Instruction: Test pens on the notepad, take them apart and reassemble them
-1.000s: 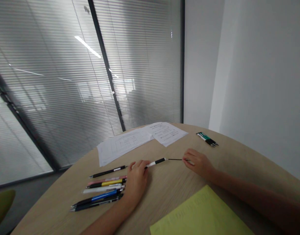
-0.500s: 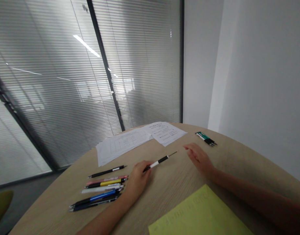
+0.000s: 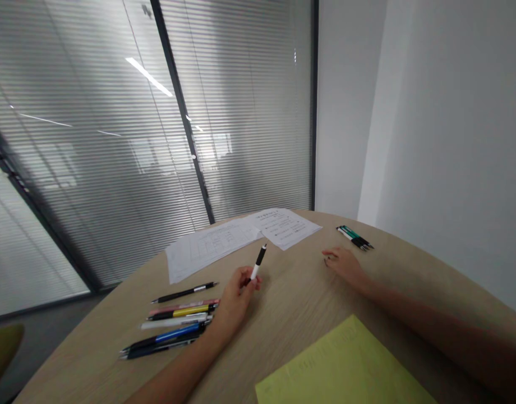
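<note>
My left hand (image 3: 238, 293) is closed around the lower end of a white pen with a black grip (image 3: 258, 262), which points up and slightly right. Over the table to the right, my right hand (image 3: 343, 266) is palm down with its fingers bent; a small dark thing shows at its fingertips, too small to make out. Left of my left hand lie a black pen (image 3: 184, 292), a pink pen, a yellow and black pen (image 3: 183, 312), a white pen (image 3: 174, 321) and a blue pen (image 3: 169, 335). Beyond my right hand lies a group of green, white and black pens (image 3: 354, 237).
White printed sheets (image 3: 211, 247) lie at the table's far edge, overlapping another printed sheet (image 3: 289, 227). A yellow pad (image 3: 346, 370) is at the near edge of the round wooden table (image 3: 291, 314). Behind stand glass panels with blinds and a white wall.
The pen in my left hand has swung from slanting right to nearly upright. My right hand has shifted slightly right, its fingers now turned down.
</note>
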`<action>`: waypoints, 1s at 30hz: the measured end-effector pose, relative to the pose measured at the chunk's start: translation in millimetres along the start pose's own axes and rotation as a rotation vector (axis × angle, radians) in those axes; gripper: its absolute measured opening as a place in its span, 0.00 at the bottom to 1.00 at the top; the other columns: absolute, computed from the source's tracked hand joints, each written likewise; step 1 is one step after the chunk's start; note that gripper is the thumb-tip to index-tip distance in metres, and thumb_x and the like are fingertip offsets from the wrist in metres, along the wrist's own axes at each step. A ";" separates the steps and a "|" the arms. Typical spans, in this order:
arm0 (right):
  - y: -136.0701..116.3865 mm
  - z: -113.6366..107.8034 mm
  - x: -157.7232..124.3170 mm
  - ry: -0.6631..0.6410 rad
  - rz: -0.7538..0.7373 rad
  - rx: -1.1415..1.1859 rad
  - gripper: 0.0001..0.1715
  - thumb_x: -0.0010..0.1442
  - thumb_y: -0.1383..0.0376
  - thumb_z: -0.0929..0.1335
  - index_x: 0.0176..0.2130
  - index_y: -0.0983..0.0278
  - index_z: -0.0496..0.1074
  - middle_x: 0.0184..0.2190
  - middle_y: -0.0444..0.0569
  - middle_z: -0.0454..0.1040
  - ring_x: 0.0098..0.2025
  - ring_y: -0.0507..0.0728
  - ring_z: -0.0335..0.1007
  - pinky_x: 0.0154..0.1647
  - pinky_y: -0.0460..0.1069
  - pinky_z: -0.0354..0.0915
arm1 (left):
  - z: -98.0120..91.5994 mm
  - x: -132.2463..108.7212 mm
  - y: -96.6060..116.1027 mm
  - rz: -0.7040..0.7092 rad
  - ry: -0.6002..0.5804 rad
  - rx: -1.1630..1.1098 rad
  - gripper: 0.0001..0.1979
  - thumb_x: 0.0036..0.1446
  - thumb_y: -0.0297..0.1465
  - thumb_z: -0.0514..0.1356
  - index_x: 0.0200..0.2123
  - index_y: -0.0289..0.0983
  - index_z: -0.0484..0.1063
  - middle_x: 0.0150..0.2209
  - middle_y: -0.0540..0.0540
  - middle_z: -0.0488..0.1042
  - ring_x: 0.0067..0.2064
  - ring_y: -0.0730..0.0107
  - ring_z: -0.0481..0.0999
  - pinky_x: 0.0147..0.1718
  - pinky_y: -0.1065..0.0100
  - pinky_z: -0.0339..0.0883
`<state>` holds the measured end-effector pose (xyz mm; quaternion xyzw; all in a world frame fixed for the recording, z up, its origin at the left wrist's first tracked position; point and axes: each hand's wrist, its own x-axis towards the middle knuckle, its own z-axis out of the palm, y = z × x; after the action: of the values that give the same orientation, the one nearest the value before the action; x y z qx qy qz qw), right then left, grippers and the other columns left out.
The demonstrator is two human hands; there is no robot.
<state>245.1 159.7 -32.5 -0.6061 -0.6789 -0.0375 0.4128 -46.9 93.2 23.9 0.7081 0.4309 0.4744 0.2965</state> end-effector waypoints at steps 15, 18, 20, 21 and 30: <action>-7.2 -20.1 1.9 -0.259 -0.013 0.222 0.24 0.41 0.73 0.62 0.41 0.66 0.70 0.35 0.51 0.74 0.38 0.57 0.69 0.42 0.53 0.64 | 1.7 -0.3 -0.2 -0.057 0.016 0.044 0.07 0.48 0.30 0.52 0.33 0.36 0.63 0.28 0.48 0.72 0.29 0.68 0.71 0.32 0.66 0.64; -5.3 -18.9 2.2 -0.232 -0.031 0.183 0.25 0.40 0.73 0.62 0.41 0.67 0.70 0.38 0.53 0.73 0.41 0.58 0.68 0.45 0.54 0.62 | 2.0 -0.6 -1.3 -0.052 0.014 0.051 0.07 0.48 0.30 0.52 0.33 0.36 0.63 0.28 0.49 0.72 0.30 0.68 0.71 0.32 0.66 0.64; -2.9 -16.6 2.7 -0.228 -0.054 0.164 0.25 0.39 0.73 0.62 0.40 0.66 0.70 0.37 0.53 0.73 0.40 0.58 0.68 0.44 0.54 0.63 | 2.1 -0.2 -3.6 -0.051 0.007 0.047 0.07 0.48 0.30 0.52 0.33 0.36 0.63 0.28 0.48 0.72 0.30 0.68 0.71 0.32 0.66 0.64; -1.6 -15.3 3.0 -0.228 -0.068 0.159 0.25 0.38 0.74 0.62 0.39 0.66 0.71 0.35 0.52 0.73 0.39 0.57 0.69 0.43 0.54 0.63 | 2.2 0.1 -4.9 -0.052 0.007 0.041 0.07 0.49 0.31 0.52 0.33 0.36 0.63 0.28 0.48 0.72 0.30 0.68 0.71 0.32 0.66 0.64; 2.6 -18.1 5.3 -0.255 -0.144 0.189 0.24 0.37 0.74 0.62 0.36 0.65 0.72 0.31 0.49 0.74 0.36 0.56 0.69 0.41 0.53 0.63 | 2.3 0.2 -3.4 -0.085 0.020 -0.010 0.06 0.48 0.30 0.53 0.32 0.36 0.64 0.28 0.48 0.72 0.29 0.68 0.72 0.32 0.66 0.65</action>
<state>257.0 154.6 -18.6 -0.5143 -0.7677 0.0743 0.3749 -45.8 94.9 20.3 0.6830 0.4612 0.4704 0.3157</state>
